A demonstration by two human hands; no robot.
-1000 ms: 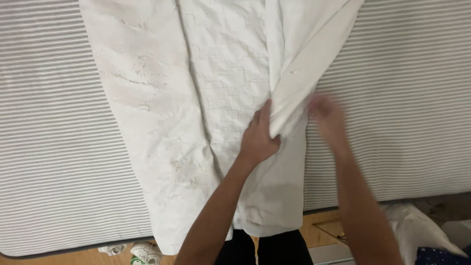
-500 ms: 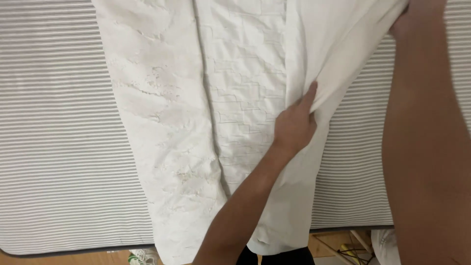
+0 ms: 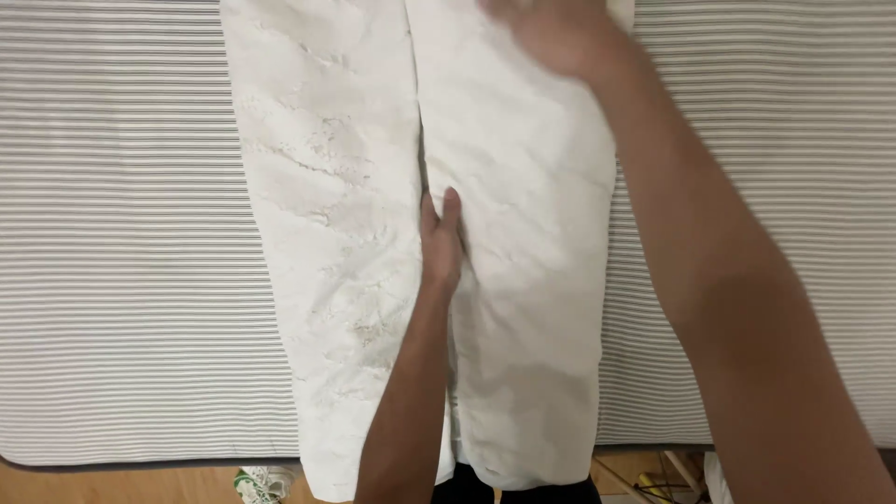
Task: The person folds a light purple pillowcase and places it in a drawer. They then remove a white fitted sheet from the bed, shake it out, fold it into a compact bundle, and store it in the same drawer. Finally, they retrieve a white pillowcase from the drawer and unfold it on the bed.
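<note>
A long white cloth (image 3: pixel 345 233) with embroidered texture lies lengthwise across a striped mattress (image 3: pixel 121 243). Its right part is folded over toward the middle, making a smooth white panel (image 3: pixel 532 280). My left hand (image 3: pixel 441 245) rests flat on the cloth at the inner edge of that folded panel, fingers together and pointing away from me. My right hand (image 3: pixel 560 33) lies flat and blurred on the far end of the folded panel, at the top of the view. Neither hand grips anything.
The mattress edge runs along the bottom of the view, with wooden floor (image 3: pixel 112 483) below it. A white shoe with green marks (image 3: pixel 261 483) lies on the floor at the cloth's near end. A few small objects (image 3: pixel 653 481) lie on the floor at the lower right.
My right hand carried the lifted right flap of the cloth over and laid it flat. My left hand let go of the fold and now presses flat along the panel's edge.
</note>
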